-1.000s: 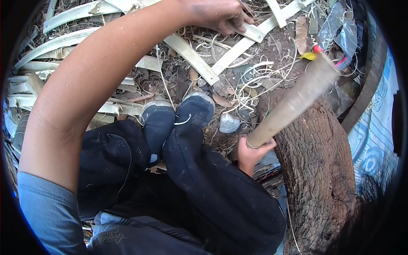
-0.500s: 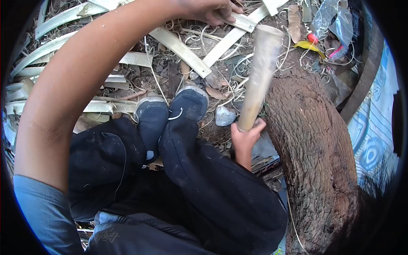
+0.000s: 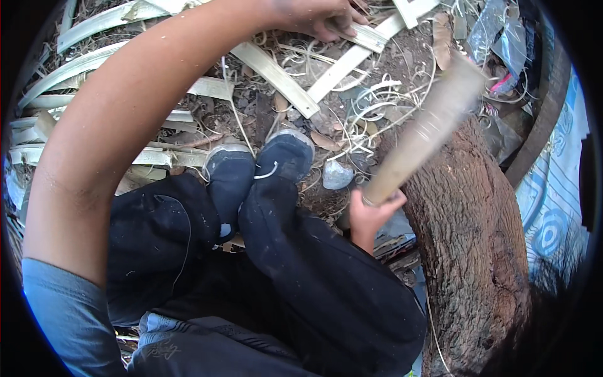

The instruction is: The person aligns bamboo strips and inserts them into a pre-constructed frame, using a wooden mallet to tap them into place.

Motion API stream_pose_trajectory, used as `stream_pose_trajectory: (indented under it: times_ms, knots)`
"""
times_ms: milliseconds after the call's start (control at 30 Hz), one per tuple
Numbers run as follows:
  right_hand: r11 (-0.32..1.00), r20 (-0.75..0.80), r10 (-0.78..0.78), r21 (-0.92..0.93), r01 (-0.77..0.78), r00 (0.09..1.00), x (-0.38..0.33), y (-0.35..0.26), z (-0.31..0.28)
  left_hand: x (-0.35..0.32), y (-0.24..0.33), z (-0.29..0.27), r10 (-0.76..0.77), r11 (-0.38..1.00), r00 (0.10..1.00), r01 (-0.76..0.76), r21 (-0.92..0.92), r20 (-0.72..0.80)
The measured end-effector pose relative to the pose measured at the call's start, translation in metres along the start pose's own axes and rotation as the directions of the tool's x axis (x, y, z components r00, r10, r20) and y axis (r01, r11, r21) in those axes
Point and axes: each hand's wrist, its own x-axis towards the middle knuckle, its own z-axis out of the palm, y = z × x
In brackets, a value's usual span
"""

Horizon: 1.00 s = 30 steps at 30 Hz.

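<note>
Gripping the base of a pale split stick (image 3: 422, 139) in my right hand (image 3: 372, 217), fingers wrapped tight around its lower end; the stick angles up toward 1 o'clock and is motion-blurred, so its far tip is hard to place. It lies just over the near edge of the thick brown log (image 3: 474, 251), which runs from 1 o'clock down to 5 o'clock at my right.

My left hand (image 3: 320, 17) reaches out to 12 o'clock, fingers curled down onto a flat pale strip (image 3: 364, 38) in the litter on the ground; it looks closed around the strip, though the thumb side is hidden.

More pale strips (image 3: 276, 78) and curled shavings (image 3: 370, 107) lie scattered from 9 to 12 o'clock. My dark shoes (image 3: 257, 169) sit side by side at centre, a small grey stone (image 3: 337, 176) just right of them.

Judgement: the step in hand is picking a strip from the pile while the stick is swung. The next move calls for a firm hold on the strip and keeping the stick clear of my left arm.
</note>
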Motion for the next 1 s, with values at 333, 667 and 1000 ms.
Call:
stream_pose_trajectory:
  times_ms: [333, 667, 1000]
  knots:
    - [0.981, 0.202, -0.185, 0.092, 0.170, 0.962, 0.005, 0.006, -0.023, 0.007, 0.005, -0.007, -0.069, 0.996, 0.993, 0.074, -0.051, 0.100]
    - [0.970, 0.184, 0.007, -0.241, 0.038, 0.983, -0.004, 0.001, -0.010, -0.002, 0.007, -0.003, -0.039, 0.998, 0.999, 0.040, -0.054, 0.008]
    - [0.977, 0.103, 0.031, 0.208, -0.052, 0.994, 0.009, -0.007, -0.025, 0.008, 0.007, -0.005, -0.071, 0.995, 0.992, 0.078, -0.057, 0.108]
